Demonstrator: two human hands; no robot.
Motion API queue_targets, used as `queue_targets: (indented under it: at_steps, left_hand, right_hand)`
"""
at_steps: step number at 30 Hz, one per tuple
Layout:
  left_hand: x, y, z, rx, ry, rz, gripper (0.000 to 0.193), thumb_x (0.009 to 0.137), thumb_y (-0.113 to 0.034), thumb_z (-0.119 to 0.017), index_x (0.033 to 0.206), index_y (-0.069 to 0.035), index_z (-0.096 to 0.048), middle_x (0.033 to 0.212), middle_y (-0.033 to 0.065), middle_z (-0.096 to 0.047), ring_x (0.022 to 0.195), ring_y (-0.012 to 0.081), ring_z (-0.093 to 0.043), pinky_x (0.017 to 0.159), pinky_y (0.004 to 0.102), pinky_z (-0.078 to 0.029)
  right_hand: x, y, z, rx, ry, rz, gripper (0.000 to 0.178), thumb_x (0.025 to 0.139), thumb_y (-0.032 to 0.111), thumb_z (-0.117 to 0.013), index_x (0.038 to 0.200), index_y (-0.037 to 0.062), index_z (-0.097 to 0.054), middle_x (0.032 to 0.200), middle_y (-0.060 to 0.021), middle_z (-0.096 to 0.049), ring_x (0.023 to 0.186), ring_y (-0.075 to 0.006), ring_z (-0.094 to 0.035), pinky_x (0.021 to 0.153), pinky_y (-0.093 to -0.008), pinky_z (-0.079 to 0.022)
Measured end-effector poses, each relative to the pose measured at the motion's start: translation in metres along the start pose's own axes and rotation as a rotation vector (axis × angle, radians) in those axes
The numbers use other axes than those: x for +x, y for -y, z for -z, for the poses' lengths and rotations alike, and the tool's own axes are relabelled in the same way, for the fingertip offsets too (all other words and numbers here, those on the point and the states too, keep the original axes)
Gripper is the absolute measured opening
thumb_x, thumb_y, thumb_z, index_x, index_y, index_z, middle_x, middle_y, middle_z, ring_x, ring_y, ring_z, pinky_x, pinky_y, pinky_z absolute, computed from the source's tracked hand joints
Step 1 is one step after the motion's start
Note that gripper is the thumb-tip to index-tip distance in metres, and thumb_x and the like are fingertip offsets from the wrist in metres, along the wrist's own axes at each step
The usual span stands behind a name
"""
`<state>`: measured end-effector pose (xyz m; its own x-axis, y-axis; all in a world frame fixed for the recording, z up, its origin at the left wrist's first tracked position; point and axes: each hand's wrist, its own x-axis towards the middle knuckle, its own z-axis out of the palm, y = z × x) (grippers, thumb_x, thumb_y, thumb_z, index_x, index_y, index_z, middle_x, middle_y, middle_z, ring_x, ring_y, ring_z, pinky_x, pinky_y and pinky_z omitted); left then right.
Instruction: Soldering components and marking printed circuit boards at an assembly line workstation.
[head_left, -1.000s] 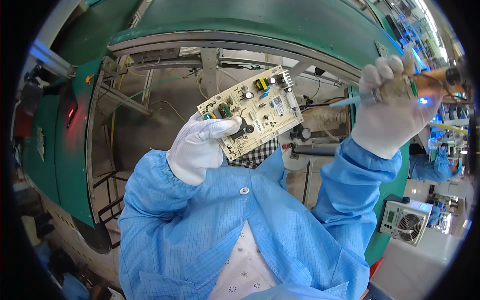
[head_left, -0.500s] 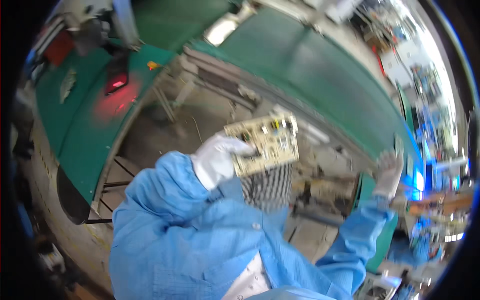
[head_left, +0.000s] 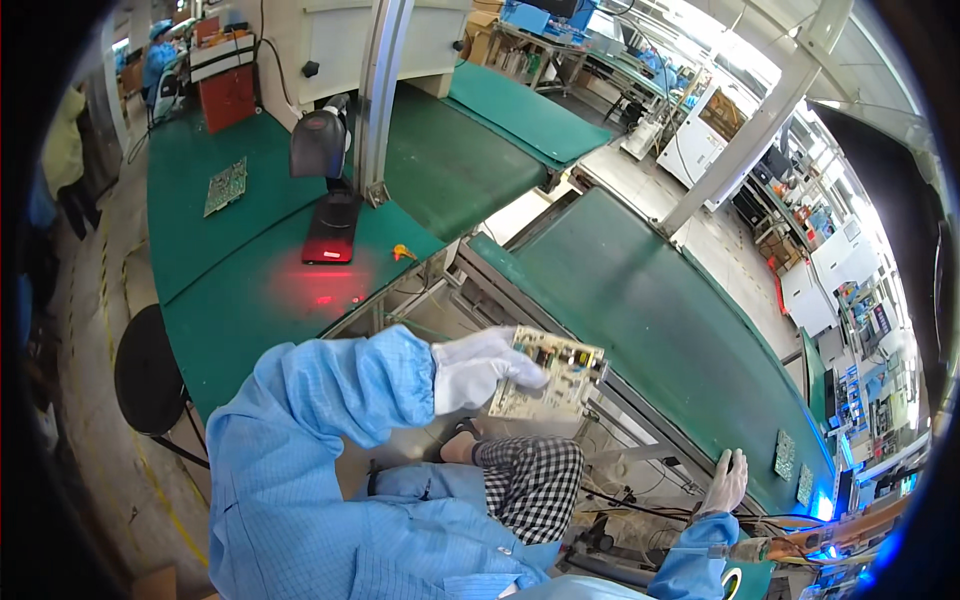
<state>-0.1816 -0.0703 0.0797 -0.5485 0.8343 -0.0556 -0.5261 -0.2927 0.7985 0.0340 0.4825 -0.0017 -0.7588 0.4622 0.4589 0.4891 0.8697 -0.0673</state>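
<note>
My white-gloved left hand point(head_left: 478, 371) is closed on the near-left edge of a pale circuit board point(head_left: 552, 378). The thumb lies over its component side, and the board is held in the air in front of my lap. Over at the right, my gloved right hand point(head_left: 726, 484) rests at the near edge of the green conveyor belt point(head_left: 640, 290), fingers stretched out, with nothing seen in it. Farther along that belt, past the right hand, lie two circuit boards, one point(head_left: 785, 454) larger in view than the other point(head_left: 805, 485).
On the green table at left stand a barcode scanner point(head_left: 320, 145) casting red light and a metal post point(head_left: 382, 100). Another circuit board point(head_left: 226, 187) and a small orange-yellow object point(head_left: 403, 252) lie there. A black stool point(head_left: 150, 370) is beside the table. Other people are in the background.
The view has swung and sharpened. My left hand still holds the circuit board, now lower in the picture. My right hand, raised before, is lower, at the belt's edge.
</note>
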Motion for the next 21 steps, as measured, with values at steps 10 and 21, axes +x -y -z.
queue_targets:
  at_steps: [10, 21]
  left_hand:
    - [0.042, -0.104, 0.015, -0.054, -0.043, -0.441, 0.047, 0.084, 0.013, -0.047, 0.131, 0.003, -0.052, 0.112, 0.0177, -0.065, 0.098, 0.0246, -0.067, 0.089, 0.0357, -0.058]
    - [0.073, -0.186, 0.199, 1.286, -1.154, -0.065, 0.071, 0.081, -0.035, -0.070, 0.142, -0.011, -0.042, 0.137, 0.0179, -0.054, 0.125, 0.0309, -0.054, 0.105, 0.0366, -0.042]
  right_hand:
    - [-0.004, 0.009, 0.006, -0.013, -0.002, -0.092, 0.052, 0.098, 0.039, -0.048, 0.129, -0.0018, -0.057, 0.135, -0.0241, -0.054, 0.132, -0.0367, -0.044, 0.112, -0.0423, -0.031]
    - [0.013, 0.042, 0.045, 0.080, 0.082, -0.206, 0.047, 0.095, 0.041, -0.054, 0.114, -0.0005, -0.066, 0.120, -0.0181, -0.064, 0.114, -0.0347, -0.056, 0.100, -0.0424, -0.041]
